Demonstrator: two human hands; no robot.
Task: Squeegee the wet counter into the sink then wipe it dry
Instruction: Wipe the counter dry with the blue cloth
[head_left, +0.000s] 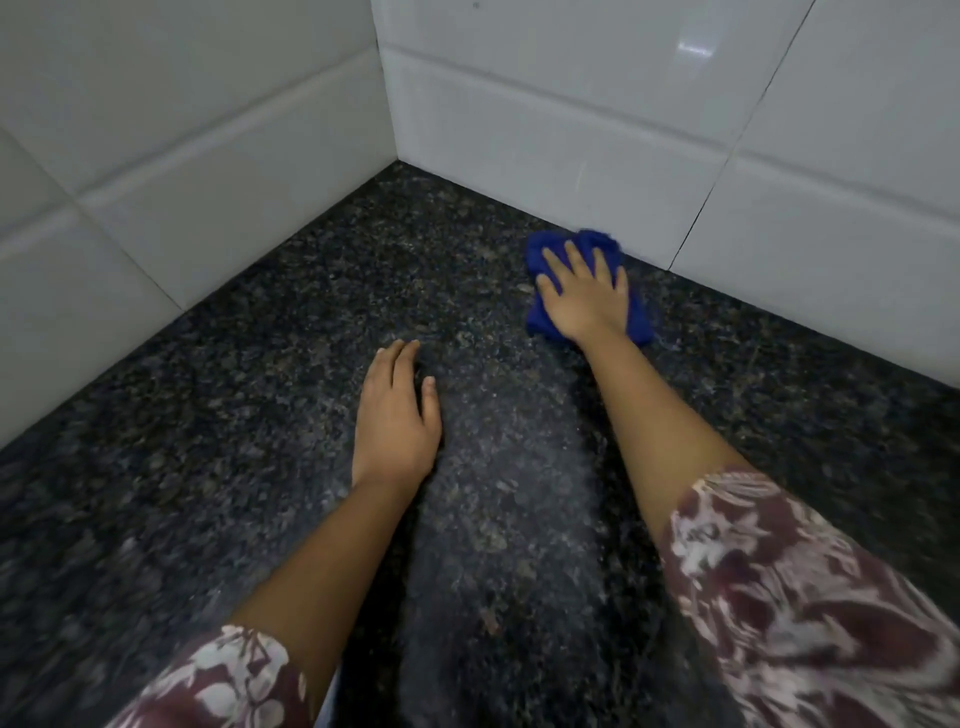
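Observation:
A bunched blue cloth (640, 322) lies on the dark speckled granite counter (260, 415), close to the back wall on the right. My right hand (584, 293) presses flat on top of it with straight, spread fingers. My left hand (397, 415) rests palm down on the bare counter nearer to me, fingers relaxed, holding nothing. A duller, hazy streak runs along the counter between my two forearms. No squeegee and no sink are in view.
White tiled walls (571, 130) meet in a corner at the back of the counter, one wall on the left (156, 182) and one behind. Patterned maroon sleeves cover both of my upper forearms.

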